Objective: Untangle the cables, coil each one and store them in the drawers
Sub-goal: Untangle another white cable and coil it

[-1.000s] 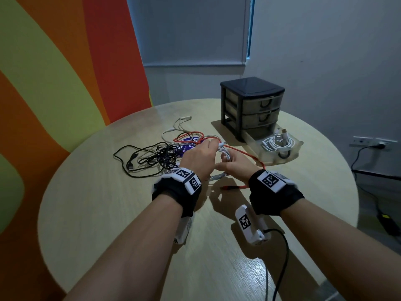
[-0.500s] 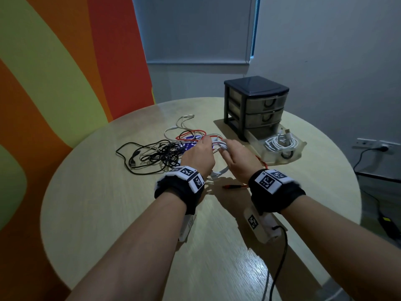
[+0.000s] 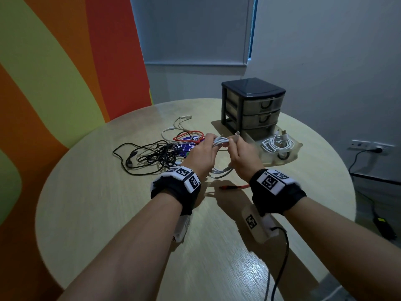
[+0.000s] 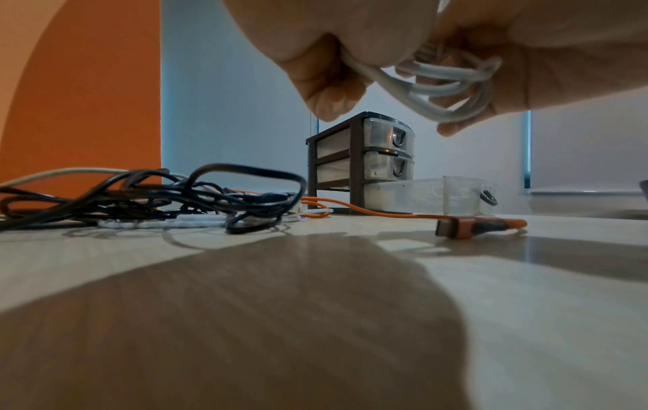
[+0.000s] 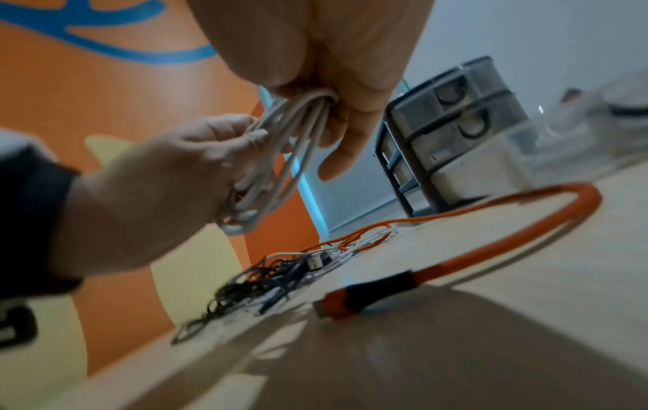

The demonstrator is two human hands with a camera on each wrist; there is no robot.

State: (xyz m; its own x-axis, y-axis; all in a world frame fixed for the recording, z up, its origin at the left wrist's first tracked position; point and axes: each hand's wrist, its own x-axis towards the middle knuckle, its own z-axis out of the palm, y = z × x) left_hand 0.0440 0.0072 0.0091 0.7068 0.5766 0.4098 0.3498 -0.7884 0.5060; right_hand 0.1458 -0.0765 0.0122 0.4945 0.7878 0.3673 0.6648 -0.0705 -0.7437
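Note:
Both hands hold a looped white cable above the round table. My left hand grips the loops from the left; my right hand pinches the same bundle, and one white plug sticks up above its fingers. A tangle of black cables lies to the left. An orange cable runs across the table, its plug between my wrists. The dark drawer unit has its bottom drawer pulled out, with a coiled white cable inside.
Thin white cables lie beyond the tangle, with a purple item partly under the cables. A wall socket with a black lead sits low on the right wall. The table edge curves close on the right.
Both hands have lifted the white cable bundle off the table and up toward the drawers. The right hand now holds one plug end upright.

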